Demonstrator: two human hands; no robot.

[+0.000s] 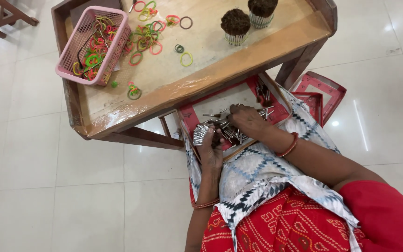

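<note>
A red-rimmed tray (188,115) rests on my lap and holds several thin silver sticks (232,134). My left hand (210,150) is closed round a bunch of these sticks (200,135), their silver ends fanned out to the left. My right hand (246,120) lies palm down over the loose sticks in the tray, fingers curled on them. Whether it grips any is hidden.
A wooden table (220,72) stands in front with a pink basket (93,44) of coloured rubber bands, loose bands (148,39) and two banded bundles with dark tops (235,26). Red stools (320,93) stand at the right on white tiles.
</note>
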